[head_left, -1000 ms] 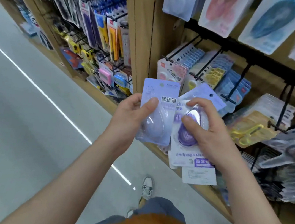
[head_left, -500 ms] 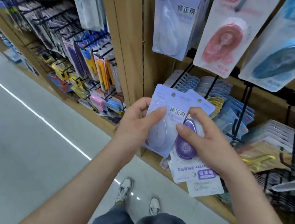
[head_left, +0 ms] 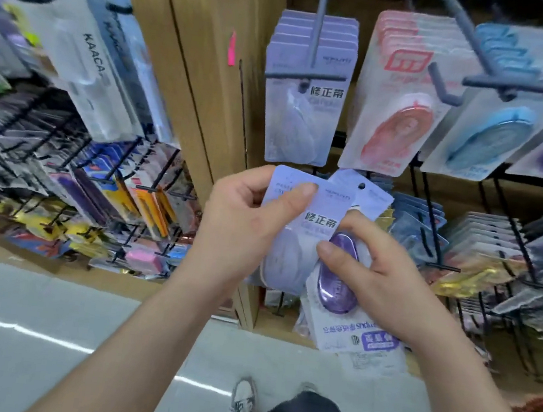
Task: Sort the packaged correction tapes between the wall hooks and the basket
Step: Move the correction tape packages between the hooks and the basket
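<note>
Wooden post (head_left: 192,59): stands between two racks of hanging goods.
Hooked lavender packs (head_left: 302,120): stacked on a wall hook (head_left: 316,30), just above both hands.
Left hand (head_left: 243,229): thumb and fingers pinch a pale lavender pack (head_left: 317,208), held upright.
Right hand (head_left: 383,288): fingers curl around a purple-tape pack (head_left: 350,335), which overlaps the pale one.
</note>
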A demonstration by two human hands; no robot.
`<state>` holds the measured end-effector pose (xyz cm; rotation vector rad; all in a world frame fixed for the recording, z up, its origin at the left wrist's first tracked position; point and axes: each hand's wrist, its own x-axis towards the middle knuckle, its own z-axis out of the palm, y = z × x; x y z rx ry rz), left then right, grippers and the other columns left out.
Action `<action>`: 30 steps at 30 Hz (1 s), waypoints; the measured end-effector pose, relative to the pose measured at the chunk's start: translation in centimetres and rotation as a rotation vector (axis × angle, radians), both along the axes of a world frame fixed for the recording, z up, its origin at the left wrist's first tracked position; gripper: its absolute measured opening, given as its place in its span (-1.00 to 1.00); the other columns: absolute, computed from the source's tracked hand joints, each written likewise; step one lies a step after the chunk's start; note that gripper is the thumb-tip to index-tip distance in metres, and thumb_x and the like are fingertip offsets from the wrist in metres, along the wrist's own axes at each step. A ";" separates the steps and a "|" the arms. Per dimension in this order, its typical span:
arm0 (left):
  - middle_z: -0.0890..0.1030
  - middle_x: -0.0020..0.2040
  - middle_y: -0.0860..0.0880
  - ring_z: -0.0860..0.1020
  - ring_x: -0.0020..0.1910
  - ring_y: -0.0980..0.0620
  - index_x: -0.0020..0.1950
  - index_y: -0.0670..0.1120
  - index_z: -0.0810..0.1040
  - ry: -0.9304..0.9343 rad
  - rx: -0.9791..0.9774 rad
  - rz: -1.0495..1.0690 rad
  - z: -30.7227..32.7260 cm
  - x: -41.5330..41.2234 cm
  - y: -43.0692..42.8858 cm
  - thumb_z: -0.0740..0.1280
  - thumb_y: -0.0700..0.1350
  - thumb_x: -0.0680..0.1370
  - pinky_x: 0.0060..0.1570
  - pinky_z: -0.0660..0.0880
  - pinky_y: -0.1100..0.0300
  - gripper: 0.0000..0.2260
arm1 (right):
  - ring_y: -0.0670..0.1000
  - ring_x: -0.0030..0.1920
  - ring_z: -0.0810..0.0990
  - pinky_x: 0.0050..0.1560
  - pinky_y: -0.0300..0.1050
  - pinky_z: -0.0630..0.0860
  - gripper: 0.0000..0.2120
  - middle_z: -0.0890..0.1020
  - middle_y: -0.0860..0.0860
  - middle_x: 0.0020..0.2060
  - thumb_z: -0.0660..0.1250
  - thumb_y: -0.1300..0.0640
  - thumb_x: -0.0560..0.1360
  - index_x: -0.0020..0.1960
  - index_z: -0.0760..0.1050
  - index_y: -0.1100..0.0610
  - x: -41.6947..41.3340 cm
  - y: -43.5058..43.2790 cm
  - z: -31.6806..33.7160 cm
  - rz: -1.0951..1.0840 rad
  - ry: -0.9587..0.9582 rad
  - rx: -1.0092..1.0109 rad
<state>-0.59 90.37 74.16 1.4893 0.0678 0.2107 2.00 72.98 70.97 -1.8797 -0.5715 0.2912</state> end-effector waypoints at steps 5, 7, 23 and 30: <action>0.68 -0.30 0.06 0.60 -0.32 0.13 -0.19 -0.06 0.67 -0.222 -0.058 0.121 2.9 0.3 1.5 0.42 -0.13 0.48 -0.33 0.53 0.22 -0.93 | -0.13 -0.05 0.50 0.02 -0.34 0.39 -0.95 0.55 -0.17 -0.12 0.33 0.03 0.51 -0.11 0.47 -0.08 -0.8 0.1 1.1 -0.011 0.060 0.093; 0.66 -0.33 0.12 0.58 -0.33 0.19 -0.17 -0.08 0.65 -0.278 -0.058 0.150 3.7 0.8 1.4 0.38 -0.20 0.52 -0.33 0.51 0.28 -0.90 | -0.14 -0.08 0.47 -0.03 -0.36 0.38 -0.95 0.53 -0.18 -0.12 0.33 0.02 0.51 -0.11 0.47 -0.08 -0.9 -0.3 1.3 0.013 0.100 0.088; 0.58 -0.11 0.18 0.52 -0.14 0.32 0.02 -0.03 0.53 -0.292 0.117 0.197 4.1 4.2 0.4 0.24 -0.17 0.66 -0.10 0.40 0.44 -0.90 | -0.27 0.26 0.48 0.15 -0.40 0.39 -0.78 0.57 -0.30 0.17 0.37 -0.12 0.45 0.10 0.54 -0.25 -1.6 -0.7 3.1 -0.129 0.103 0.068; 0.58 0.20 0.21 0.56 0.15 0.31 0.46 0.02 0.28 -0.179 0.185 0.032 2.5 1.6 1.2 0.29 -0.11 0.63 0.05 0.49 0.38 -0.58 | -0.32 0.26 0.46 0.14 -0.30 0.37 -0.71 0.55 -0.34 0.19 0.34 -0.13 0.40 0.12 0.54 -0.29 -1.3 -0.9 2.8 -0.171 0.113 0.058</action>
